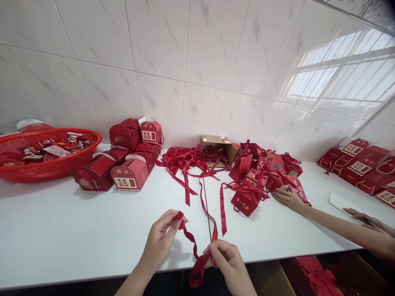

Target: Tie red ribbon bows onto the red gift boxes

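Note:
A dark red ribbon [189,237] runs between my two hands above the table's front edge. My left hand [164,230] pinches one end between thumb and fingers. In my right hand [226,260] the ribbon is gripped at a bunched, looped part [197,271] that hangs below the table edge. Another stretch of ribbon [203,201] trails from near my right hand back toward a tangled heap of red ribbons [182,159]. Whether it is the same ribbon I cannot tell. A loose ribbon tail [222,213] lies to the right.
Red gift boxes [129,172] and a red basket [52,166] of wrapped sweets stand left. An open cardboard box [230,149] and piled ribboned boxes [245,201] sit at centre right. A co-worker's hand [288,198] touches that pile; their other hand [365,218] is farther right.

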Available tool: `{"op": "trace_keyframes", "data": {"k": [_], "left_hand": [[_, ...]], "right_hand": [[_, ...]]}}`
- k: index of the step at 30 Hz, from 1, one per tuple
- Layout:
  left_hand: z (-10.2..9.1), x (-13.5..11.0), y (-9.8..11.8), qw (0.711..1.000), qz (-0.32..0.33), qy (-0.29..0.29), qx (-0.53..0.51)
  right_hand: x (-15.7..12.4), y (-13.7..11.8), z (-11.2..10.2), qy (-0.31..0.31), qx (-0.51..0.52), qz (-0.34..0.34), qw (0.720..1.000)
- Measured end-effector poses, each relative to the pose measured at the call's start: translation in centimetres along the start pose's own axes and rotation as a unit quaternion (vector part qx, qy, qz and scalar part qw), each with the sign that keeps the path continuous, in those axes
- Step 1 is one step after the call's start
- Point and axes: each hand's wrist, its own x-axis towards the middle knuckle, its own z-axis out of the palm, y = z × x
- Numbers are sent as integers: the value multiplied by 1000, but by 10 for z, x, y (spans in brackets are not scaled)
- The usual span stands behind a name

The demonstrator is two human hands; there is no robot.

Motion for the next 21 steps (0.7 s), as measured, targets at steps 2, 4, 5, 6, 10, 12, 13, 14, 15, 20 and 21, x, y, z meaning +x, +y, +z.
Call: {"op": "trace_keyframes", "data": {"k": [2, 4, 5, 6, 10, 12, 13, 14, 15, 20, 21], "left_hand": [[-7, 3, 2, 990, -66, 32, -119], [-16, 7, 6, 955, -126, 66, -260], [-23, 9, 7, 931, -149, 85, -323], [-30, 11, 8, 906, -167, 107, -374], [-64, 13, 6, 838, -185, 199, -472], [-77, 11, 2, 828, -182, 225, -481], [-82, 10, 0, 826, -183, 233, -479], [-87, 9, -2, 826, -185, 238, -476], [-90, 9, -4, 826, -188, 241, -473], [-101, 7, -7, 848, -173, 282, -414], [-99, 5, -8, 866, -166, 288, -374]], "right_hand": [[-3, -6, -11, 30, 17, -33, 999], [-6, -12, -25, 61, 71, -54, 994], [-8, -14, -32, 72, 110, -56, 990], [-11, -16, -39, 82, 156, -53, 983], [-24, -21, -63, 117, 333, -71, 933], [-30, -21, -72, 148, 370, -83, 913], [-32, -21, -77, 166, 371, -81, 910], [-33, -19, -81, 183, 365, -76, 910], [-33, -18, -85, 198, 354, -71, 911], [-14, -9, -102, 366, 187, -89, 907], [-8, -7, -100, 418, 117, -96, 896]]}}
